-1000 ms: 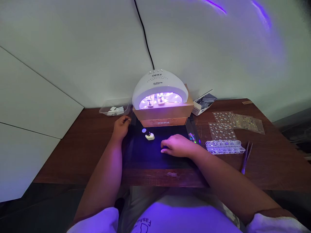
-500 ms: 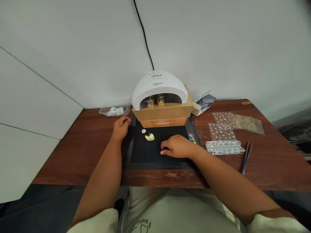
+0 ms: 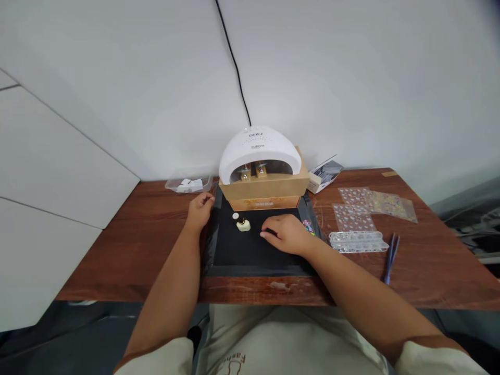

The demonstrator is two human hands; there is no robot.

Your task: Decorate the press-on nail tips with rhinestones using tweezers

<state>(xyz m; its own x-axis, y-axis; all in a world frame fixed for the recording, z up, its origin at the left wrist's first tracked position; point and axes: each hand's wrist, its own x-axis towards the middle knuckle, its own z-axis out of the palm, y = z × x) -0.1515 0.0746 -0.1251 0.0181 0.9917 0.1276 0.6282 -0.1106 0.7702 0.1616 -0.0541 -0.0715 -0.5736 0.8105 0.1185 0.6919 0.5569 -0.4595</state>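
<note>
My left hand [image 3: 199, 210] rests on the table by the left edge of the black mat [image 3: 242, 255], its fingers curled in; nothing shows in it. On the mat lies my right hand [image 3: 286, 234], fingers bent and the thumb apart, with nothing seen between them. Left of it, a small pale nail polish bottle [image 3: 244, 225] with a white-topped cap lies tipped over. Behind both hands stands a white nail lamp [image 3: 260, 151] on a tan box [image 3: 265, 190]. Two small metallic pieces on gold blocks [image 3: 261, 170] sit within the lamp's opening.
A clear plastic tray [image 3: 172, 185] with white pieces sits at back left. To the right are an open white box [image 3: 315, 185], decorated sheets [image 3: 353, 216], a clear rhinestone case [image 3: 357, 242] and purple tweezers [image 3: 390, 260]. Colourful glitter [image 3: 308, 226] lies beside my right wrist.
The view has shifted slightly, so the table and lamp appear a little lower. Both hands stay in about the same places, and the bottle has not visibly moved on the mat.
</note>
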